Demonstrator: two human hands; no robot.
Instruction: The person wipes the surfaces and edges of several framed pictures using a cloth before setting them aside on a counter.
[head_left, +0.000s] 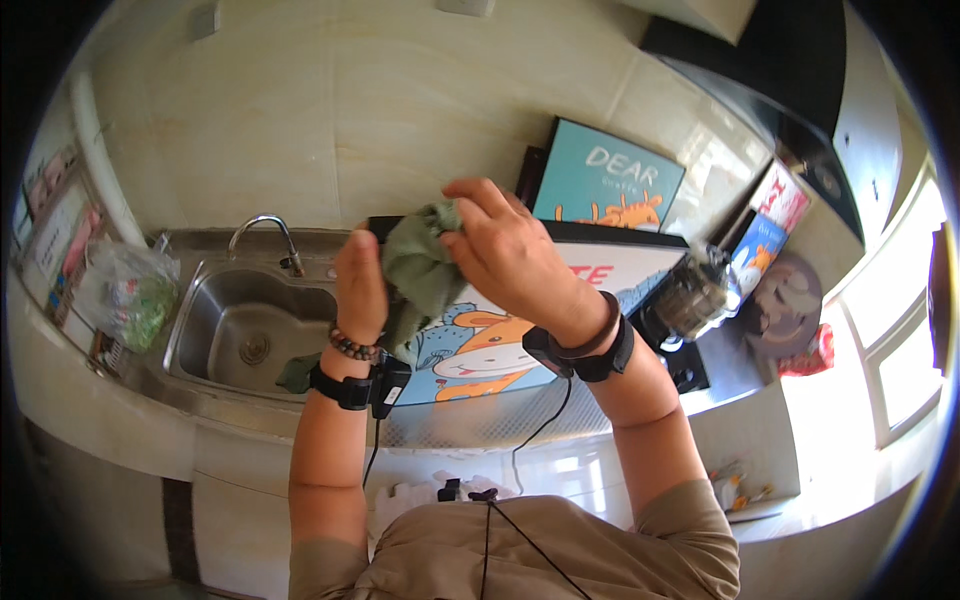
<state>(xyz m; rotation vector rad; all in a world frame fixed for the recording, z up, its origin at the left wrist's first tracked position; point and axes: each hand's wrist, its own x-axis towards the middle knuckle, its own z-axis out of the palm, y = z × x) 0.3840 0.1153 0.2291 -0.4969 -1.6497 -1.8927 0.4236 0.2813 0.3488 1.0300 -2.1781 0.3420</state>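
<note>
A framed picture (480, 375) with a cartoon giraffe and a black edge stands tilted on the counter in front of me. My left hand (360, 289) is at its left side, thumb up, with the fingers mostly hidden. A crumpled green cloth (424, 259) lies over the picture's top left corner and hangs down its front. My right hand (506, 251) pinches this cloth at the top edge, fingers bent over it. Part of the picture's face is covered by my right hand and wrist.
To the left is a steel sink (255, 330) with a faucet (262, 225); another green cloth (298, 373) lies at its right rim. A plastic bag (131, 292) sits further left. Behind leans a teal framed picture (607, 180). A glass-lidded pot (694, 296) stands at right.
</note>
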